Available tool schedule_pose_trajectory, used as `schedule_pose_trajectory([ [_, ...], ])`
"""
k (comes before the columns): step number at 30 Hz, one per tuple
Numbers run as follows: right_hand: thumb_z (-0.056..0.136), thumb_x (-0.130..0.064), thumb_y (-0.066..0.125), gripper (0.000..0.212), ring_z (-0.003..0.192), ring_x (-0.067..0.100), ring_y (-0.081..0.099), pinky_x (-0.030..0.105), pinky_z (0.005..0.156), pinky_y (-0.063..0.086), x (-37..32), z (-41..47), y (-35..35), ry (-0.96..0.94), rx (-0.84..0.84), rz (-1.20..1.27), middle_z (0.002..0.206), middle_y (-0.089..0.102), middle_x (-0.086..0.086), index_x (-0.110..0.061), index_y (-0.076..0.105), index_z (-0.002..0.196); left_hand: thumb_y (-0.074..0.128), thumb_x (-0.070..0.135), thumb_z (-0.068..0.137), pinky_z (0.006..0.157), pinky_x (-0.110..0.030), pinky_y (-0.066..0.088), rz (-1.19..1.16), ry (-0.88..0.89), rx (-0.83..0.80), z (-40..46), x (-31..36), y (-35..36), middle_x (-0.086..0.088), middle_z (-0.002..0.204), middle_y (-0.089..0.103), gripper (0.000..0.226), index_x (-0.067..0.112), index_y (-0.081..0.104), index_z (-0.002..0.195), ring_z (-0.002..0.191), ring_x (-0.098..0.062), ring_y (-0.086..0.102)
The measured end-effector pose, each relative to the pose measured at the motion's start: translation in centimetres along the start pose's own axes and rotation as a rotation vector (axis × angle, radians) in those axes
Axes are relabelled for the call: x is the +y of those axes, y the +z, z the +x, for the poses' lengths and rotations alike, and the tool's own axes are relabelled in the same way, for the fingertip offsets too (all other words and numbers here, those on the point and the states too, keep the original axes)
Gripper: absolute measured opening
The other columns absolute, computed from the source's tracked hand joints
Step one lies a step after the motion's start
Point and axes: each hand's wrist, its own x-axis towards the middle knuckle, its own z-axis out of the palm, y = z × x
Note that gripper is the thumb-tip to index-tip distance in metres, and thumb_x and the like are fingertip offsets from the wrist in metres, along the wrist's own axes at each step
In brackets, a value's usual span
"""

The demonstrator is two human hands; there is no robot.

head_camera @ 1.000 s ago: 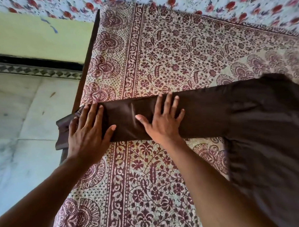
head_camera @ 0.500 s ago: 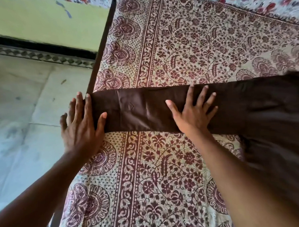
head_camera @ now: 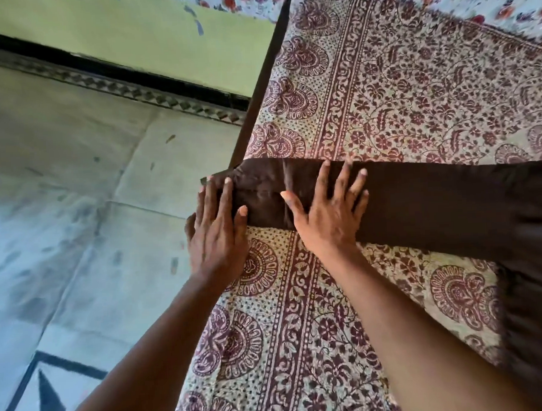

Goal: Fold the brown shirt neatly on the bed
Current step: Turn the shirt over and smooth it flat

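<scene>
Since 0.5 s ago the right hand [head_camera: 327,215] has slid leftward along the sleeve, nearer the left hand [head_camera: 216,235] at the cuff — both hands flat, fingers straight, pressing the brown shirt [head_camera: 434,198] onto the bed [head_camera: 398,91] — its body lying at right.

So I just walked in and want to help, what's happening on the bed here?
A person is folding a brown shirt on the bed's patterned bedspread. One sleeve is stretched out toward the bed's edge. The left hand presses flat on the sleeve's end at that edge, and the right hand lies spread flat on the sleeve beside it. The shirt's body lies to the right, not yet folded up.
</scene>
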Motion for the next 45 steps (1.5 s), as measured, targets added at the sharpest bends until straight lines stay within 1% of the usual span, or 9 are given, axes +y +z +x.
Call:
schedule_pose_trajectory([
  [6, 0.087, -0.088, 0.001, 0.107, 0.158, 0.032, -0.021, 0.063, 0.125, -0.005, -4.8, -1.1, 0.8, -0.376, -0.056, -0.109, 0.173, -0.018, 0.004, -0.015, -0.004, 0.166, 0.026, 0.064, 0.103, 0.122, -0.057, 0.027, -0.235, -0.119, -0.189, -0.3, -3.6, -0.6, 0.012, 0.172, -0.013, 0.056, 0.06, 0.01, 0.157, 0.159, -0.022, 0.015],
  [11, 0.092, -0.083, 0.005, 0.097, 0.159, 0.024, -0.017, 0.064, 0.125, 0.002, -6.3, -0.4, -0.1, -0.681, -0.096, -0.15, 0.173, -0.013, -0.007, -0.021, 0.002, 0.166, 0.041, 0.041, 0.109, 0.123, -0.047, 0.03, -0.307, -0.151, -0.213, -0.5, -4.5, -1.7, -0.006, 0.174, 0.008, 0.06, 0.044, 0.015, 0.163, 0.158, -0.028, 0.02],
  [15, 0.09, -0.083, 0.0, 0.098, 0.159, 0.034, -0.015, 0.062, 0.125, 0.0, -7.1, -1.1, 0.3, -0.269, -0.071, -0.032, 0.174, -0.011, -0.004, -0.021, 0.0, 0.166, 0.042, 0.034, 0.108, 0.119, -0.057, 0.031, -0.121, -0.012, -0.175, -0.8, -4.5, -2.3, 0.006, 0.174, -0.005, 0.067, 0.047, 0.005, 0.162, 0.16, -0.026, 0.013],
  [21, 0.102, -0.066, 0.008, 0.073, 0.16, 0.024, -0.014, 0.066, 0.125, 0.002, -7.3, -1.0, -0.4, -0.542, -0.149, 0.006, 0.174, -0.005, -0.01, -0.032, 0.006, 0.166, 0.038, 0.024, 0.109, 0.128, -0.053, 0.017, -0.022, 0.111, -0.255, -0.8, -3.7, -2.1, 0.003, 0.173, -0.003, 0.064, 0.034, 0.007, 0.165, 0.16, -0.026, 0.003],
  [26, 0.105, -0.065, 0.02, 0.075, 0.16, 0.035, 0.0, 0.063, 0.125, 0.012, -2.9, -1.8, -0.4, 0.091, 0.104, 0.144, 0.174, 0.009, 0.01, -0.021, 0.017, 0.165, 0.02, 0.046, 0.103, 0.129, -0.049, -0.01, 0.055, 0.176, -0.116, -1.0, -1.7, -2.1, -0.002, 0.174, -0.004, 0.067, 0.026, 0.007, 0.166, 0.16, -0.024, -0.01],
  [30, 0.106, -0.06, 0.016, 0.071, 0.16, 0.029, -0.007, 0.061, 0.124, -0.001, -1.2, -2.7, 0.4, -0.232, -0.037, -0.015, 0.175, -0.001, 0.0, -0.022, 0.009, 0.166, 0.015, 0.058, 0.103, 0.12, -0.06, -0.021, 0.342, 0.207, -0.115, -0.9, -1.5, -1.1, -0.001, 0.174, -0.006, 0.066, 0.034, 0.009, 0.165, 0.159, -0.033, -0.015],
  [34, 0.107, -0.057, 0.018, 0.065, 0.161, 0.022, -0.005, 0.062, 0.127, 0.003, 0.0, -2.6, -0.4, -0.564, -0.139, 0.026, 0.174, 0.003, -0.007, -0.03, 0.012, 0.166, 0.031, 0.041, 0.106, 0.127, -0.056, -0.01, 0.335, 0.166, -0.112, -1.2, 0.1, -0.6, -0.005, 0.174, -0.004, 0.068, 0.018, 0.006, 0.166, 0.16, -0.028, -0.01],
  [40, 0.104, -0.061, 0.025, 0.07, 0.16, 0.028, 0.012, 0.05, 0.128, 0.011, 8.1, -5.6, -1.8, -0.19, 0.107, 0.389, 0.171, 0.021, 0.009, -0.021, 0.03, 0.162, 0.031, 0.034, 0.103, 0.13, -0.052, 0.004, 0.376, 0.421, -0.142, -3.4, 4.7, 0.6, -0.012, 0.173, 0.007, 0.065, 0.017, 0.019, 0.165, 0.16, -0.034, 0.003],
  [45, 0.106, -0.049, 0.048, 0.071, 0.16, 0.026, 0.008, 0.047, 0.13, 0.014, 19.5, -7.8, -3.7, -0.065, 0.16, 0.39, 0.171, 0.021, 0.01, -0.016, 0.024, 0.164, 0.036, 0.037, 0.108, 0.13, -0.049, 0.004, 0.328, 0.302, -0.165, -5.6, 12.1, 3.6, -0.018, 0.171, 0.009, 0.062, 0.014, 0.022, 0.163, 0.159, -0.039, 0.005],
])
